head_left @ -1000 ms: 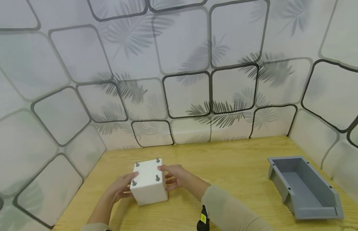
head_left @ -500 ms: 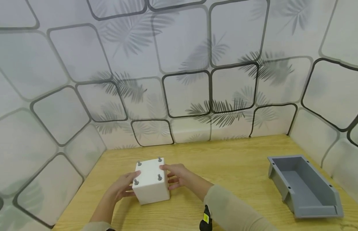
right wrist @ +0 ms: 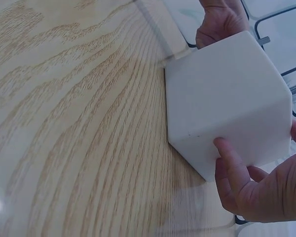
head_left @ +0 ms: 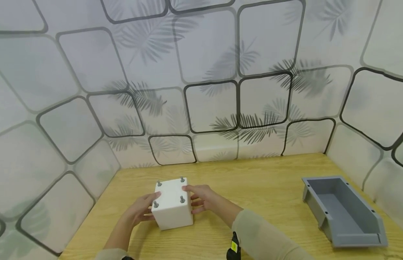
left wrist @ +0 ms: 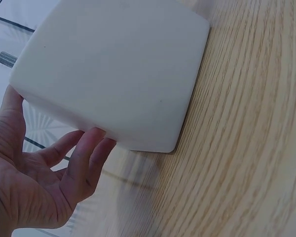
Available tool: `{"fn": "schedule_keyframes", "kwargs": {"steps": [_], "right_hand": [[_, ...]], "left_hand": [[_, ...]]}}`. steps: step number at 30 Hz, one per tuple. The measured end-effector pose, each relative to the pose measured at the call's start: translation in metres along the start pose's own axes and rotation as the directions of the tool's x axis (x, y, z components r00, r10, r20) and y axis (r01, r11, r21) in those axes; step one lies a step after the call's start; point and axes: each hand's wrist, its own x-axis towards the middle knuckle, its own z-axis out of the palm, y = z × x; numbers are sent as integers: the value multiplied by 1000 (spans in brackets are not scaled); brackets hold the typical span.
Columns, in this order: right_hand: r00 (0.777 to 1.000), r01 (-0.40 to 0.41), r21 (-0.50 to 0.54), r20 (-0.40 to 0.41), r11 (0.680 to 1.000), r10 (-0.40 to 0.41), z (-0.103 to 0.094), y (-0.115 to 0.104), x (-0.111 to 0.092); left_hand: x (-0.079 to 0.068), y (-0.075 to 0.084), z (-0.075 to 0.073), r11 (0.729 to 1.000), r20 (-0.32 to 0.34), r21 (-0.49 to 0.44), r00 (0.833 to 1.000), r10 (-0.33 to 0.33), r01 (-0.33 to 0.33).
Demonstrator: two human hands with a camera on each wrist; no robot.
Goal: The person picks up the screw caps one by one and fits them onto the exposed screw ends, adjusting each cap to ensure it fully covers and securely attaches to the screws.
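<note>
A white, box-shaped block with rounded edges sits on the wooden table, left of the middle in the head view. Several threaded metal studs stick up near the corners of its top face. My left hand grips its left side, thumb at the top edge and fingertips against the side wall. From the other side my right hand holds it the same way, thumb over the upper edge. In the left wrist view the block shows a smooth, plain side, its lower edge right at the tabletop.
On the right of the table stands a grey plastic bin with a lowered front lip. Patterned fabric walls with leaf prints close off the back and both sides. A black strap with a yellow label hangs at the right sleeve.
The block has shifted slightly to the right, both hands moving along with it. Their hold on its sides looks the same, and the grey bin has stayed in place.
</note>
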Motion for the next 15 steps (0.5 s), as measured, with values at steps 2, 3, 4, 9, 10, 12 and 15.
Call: {"fn": "schedule_keyframes", "kwargs": {"steps": [2,3,4,9,10,12,15], "right_hand": [[1000,-2,4,-3,1000,2,-1,0,0],[1000,-3,6,-4,1000,3,-2,-1,0],[1000,-2,9,-5,1000,2,-2,0,0],[1000,1,6,0,1000,-1,-5,0,-1],[1000,1,3,-1,1000,-1,-5,0,-1],[1000,1,-2,-5,1000,-1,-5,0,-2],[1000,2,-7,-10,1000,-2,-6,0,-2]], "left_hand": [[0,1,1,1000,6,0,1000,0,0],[1,1,1,1000,4,-1,1000,0,0],[1,1,1,1000,6,-2,1000,0,0],[2,2,3,1000,13,-5,1000,5,-5],[2,2,3,1000,12,-7,1000,4,-4],[2,2,4,1000,13,-6,1000,3,-3],[3,2,5,1000,9,-9,1000,3,-2]]}}
